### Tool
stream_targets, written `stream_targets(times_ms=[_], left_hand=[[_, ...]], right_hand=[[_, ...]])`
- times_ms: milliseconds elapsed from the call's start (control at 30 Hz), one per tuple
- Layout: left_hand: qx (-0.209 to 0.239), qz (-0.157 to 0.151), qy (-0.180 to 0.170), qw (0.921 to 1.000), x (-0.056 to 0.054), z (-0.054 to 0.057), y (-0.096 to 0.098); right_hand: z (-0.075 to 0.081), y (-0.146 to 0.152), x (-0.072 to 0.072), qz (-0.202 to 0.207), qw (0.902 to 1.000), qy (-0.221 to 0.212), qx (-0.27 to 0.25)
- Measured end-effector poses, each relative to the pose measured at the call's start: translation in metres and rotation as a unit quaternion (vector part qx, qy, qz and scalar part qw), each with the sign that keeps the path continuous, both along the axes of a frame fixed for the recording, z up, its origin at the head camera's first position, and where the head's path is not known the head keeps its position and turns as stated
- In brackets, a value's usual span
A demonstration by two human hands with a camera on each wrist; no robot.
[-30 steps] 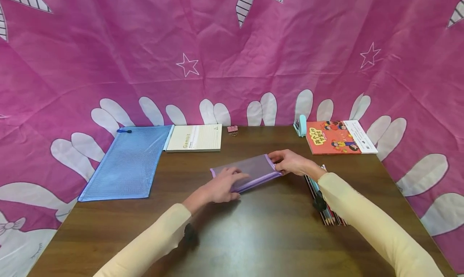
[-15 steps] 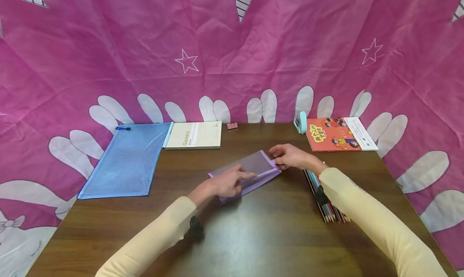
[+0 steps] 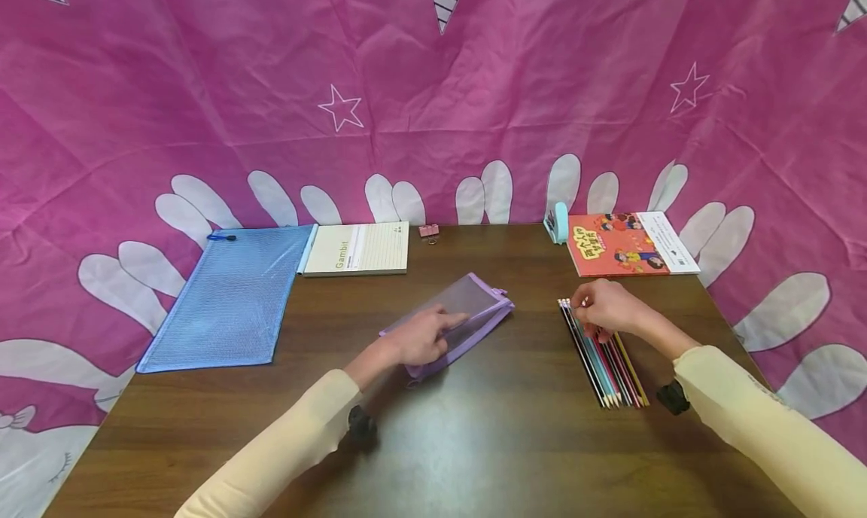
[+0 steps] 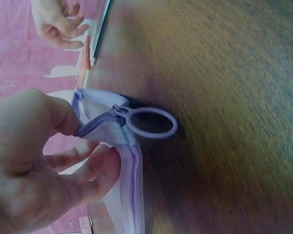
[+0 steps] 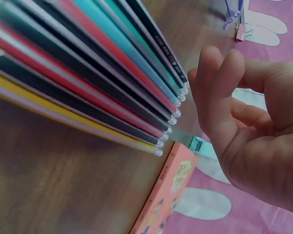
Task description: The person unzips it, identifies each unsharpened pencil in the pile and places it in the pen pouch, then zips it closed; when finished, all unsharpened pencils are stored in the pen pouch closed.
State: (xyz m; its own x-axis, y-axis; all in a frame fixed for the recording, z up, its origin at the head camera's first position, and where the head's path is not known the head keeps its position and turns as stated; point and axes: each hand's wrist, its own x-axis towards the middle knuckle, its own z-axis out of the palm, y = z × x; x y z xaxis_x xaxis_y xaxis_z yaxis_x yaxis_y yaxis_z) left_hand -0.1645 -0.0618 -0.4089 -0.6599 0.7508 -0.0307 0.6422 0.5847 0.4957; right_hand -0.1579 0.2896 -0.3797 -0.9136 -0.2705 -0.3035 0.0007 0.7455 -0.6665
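Observation:
A purple-edged translucent mesh zip pouch (image 3: 477, 298) lies slanted at mid-table. My left hand (image 3: 421, 339) is on its near left part, index finger stretched over the mesh. In the left wrist view the thumb and curled fingers of this hand (image 4: 53, 161) pinch the zipped edge beside a purple zipper ring (image 4: 175, 126). Over the eraser ends of several pencils (image 3: 607, 379), laid side by side on the right, hovers my right hand (image 3: 612, 307). The right wrist view shows this hand (image 5: 244, 117) loosely bent and holding nothing, apart from the pencils (image 5: 112, 41).
On the left lies a blue mesh zip bag (image 3: 230, 307), beside a cream notebook (image 3: 382, 248). A pink binder clip (image 3: 429, 230) sits at the back edge. Farther right stand a mint-green stapler-like object (image 3: 558, 223) and an orange picture book (image 3: 596, 256). A pink curtain (image 3: 433, 126) hangs behind.
My right hand has let go of the pouch's right end and moved right, over the pencils. The left hand stays on the pouch, which has turned slightly, its near side now spread wider.

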Motion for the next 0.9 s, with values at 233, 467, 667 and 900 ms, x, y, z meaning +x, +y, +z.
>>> stream_targets(times_ms=[233, 467, 667, 900], left_hand=[[-0.001, 0.029, 0.012, 0.9995, 0.001, 0.001, -0.001], [0.017, 0.069, -0.004, 0.9974, 0.003, 0.002, 0.0], [0.029, 0.082, -0.003, 0.9962, 0.003, 0.0, 0.0], [0.055, 0.075, 0.007, 0.9956, 0.003, -0.002, 0.0]], right_hand=[[-0.003, -0.002, 0.017, -0.034, 0.9994, -0.008, -0.008], [-0.011, -0.011, 0.024, -0.058, 0.9983, 0.001, 0.001], [-0.017, -0.016, 0.024, -0.058, 0.9977, 0.008, 0.034], [-0.019, -0.024, 0.023, -0.064, 0.9966, 0.006, 0.052]])
